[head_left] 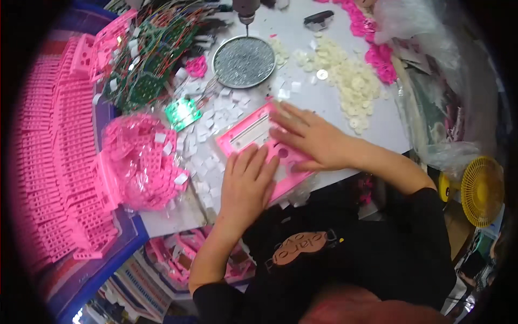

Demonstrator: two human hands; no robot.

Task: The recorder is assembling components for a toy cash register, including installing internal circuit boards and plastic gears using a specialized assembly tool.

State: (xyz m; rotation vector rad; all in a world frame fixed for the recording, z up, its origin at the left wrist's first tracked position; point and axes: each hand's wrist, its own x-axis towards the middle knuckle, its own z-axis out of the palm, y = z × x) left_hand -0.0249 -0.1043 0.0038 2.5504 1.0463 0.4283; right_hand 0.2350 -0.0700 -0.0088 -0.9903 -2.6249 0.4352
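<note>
A flat pink plastic panel [249,117] with a pale slotted strip and round holes lies tilted on the white worktable in front of me. My left hand [248,181] rests on its near left edge, fingers stretched out over the pink surface. Across its right side lies my right hand [313,135], its fingers spread flat. Neither hand is wrapped round anything. Both palms cover parts of the panel, and what lies under the fingers is hidden.
Behind the panel stands a round dish of small metal screws [244,62] beneath a screwdriver bit [246,21]. Wired green circuit boards [145,86], white squares [208,121] and bagged pink parts [143,162] lie left. Cream discs [350,81] and a yellow fan [482,191] are right.
</note>
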